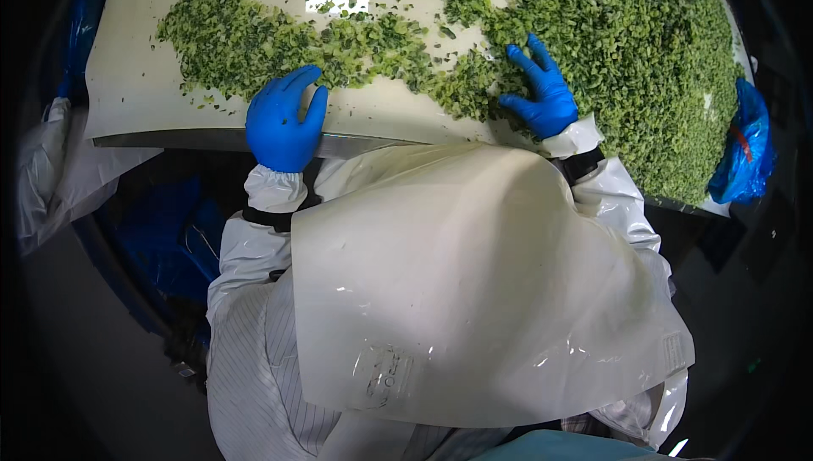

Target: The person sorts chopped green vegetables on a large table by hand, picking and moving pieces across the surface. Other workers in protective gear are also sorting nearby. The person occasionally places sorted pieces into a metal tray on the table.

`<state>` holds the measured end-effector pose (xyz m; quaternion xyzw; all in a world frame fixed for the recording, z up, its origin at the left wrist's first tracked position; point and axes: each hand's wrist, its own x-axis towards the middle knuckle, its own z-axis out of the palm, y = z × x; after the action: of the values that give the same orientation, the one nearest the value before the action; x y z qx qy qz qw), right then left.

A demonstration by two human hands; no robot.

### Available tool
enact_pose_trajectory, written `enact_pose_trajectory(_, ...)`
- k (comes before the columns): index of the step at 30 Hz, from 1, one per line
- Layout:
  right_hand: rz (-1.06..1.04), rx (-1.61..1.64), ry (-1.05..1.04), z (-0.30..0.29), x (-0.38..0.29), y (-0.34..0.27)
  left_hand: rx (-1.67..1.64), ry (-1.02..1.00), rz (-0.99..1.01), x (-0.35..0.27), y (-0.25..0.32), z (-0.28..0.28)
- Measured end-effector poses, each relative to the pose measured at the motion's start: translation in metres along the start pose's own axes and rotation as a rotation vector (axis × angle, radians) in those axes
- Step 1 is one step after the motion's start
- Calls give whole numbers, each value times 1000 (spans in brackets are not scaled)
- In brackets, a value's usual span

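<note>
A layer of chopped green vegetable flakes [610, 42] is spread over the white tabletop [127, 80], thick on the right and thinner on the left. My left hand [284, 121], in a blue glove, lies at the near border of the flakes above the table's front edge. Its fingers are together, the thumb stands apart, and nothing shows in it. Farther right, my right hand [542, 94], also gloved in blue, has its fingers spread among the flakes. Its fingertips appear to touch them, with nothing gripped. Between the hands runs a strip of flakes beside bare white patches.
A blue plastic bundle [743, 143] with a red mark sits at the table's right end. Another person's white sleeve [44, 169] shows at the far left. Blue containers [165, 232] stand below the table at left. My white apron [444, 270] meets the table's metal front edge [178, 138].
</note>
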<state>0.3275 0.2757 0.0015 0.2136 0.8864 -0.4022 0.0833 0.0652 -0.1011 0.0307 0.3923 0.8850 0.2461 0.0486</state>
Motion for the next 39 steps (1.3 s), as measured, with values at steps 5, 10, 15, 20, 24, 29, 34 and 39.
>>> enact_pose_trajectory(5,32,-81,-8,-10,-20,21,-53,88,98,1,0,0)
enact_pose_trajectory(10,422,486,559,-66,-46,74,-100,3,-63,-1,1,0)
enact_pose_trajectory(15,726,-70,282,-26,-83,52,-121,8,-74,-1,2,-1)
enact_pose_trajectory(20,346,889,-33,18,-79,0,-102,-14,-92,-2,2,-2)
enact_pose_trajectory(24,360,729,-379,5,-57,-13,-67,-22,-99,-3,2,-1)
enact_pose_trajectory(29,339,371,150,-3,-19,-16,-112,13,-84,-4,3,0)
enact_pose_trajectory(34,-144,455,-587,30,4,-44,-102,-50,-136,-1,3,-2)
enact_pose_trajectory(39,74,370,146,6,37,-37,-104,-14,-102,-2,5,-2)
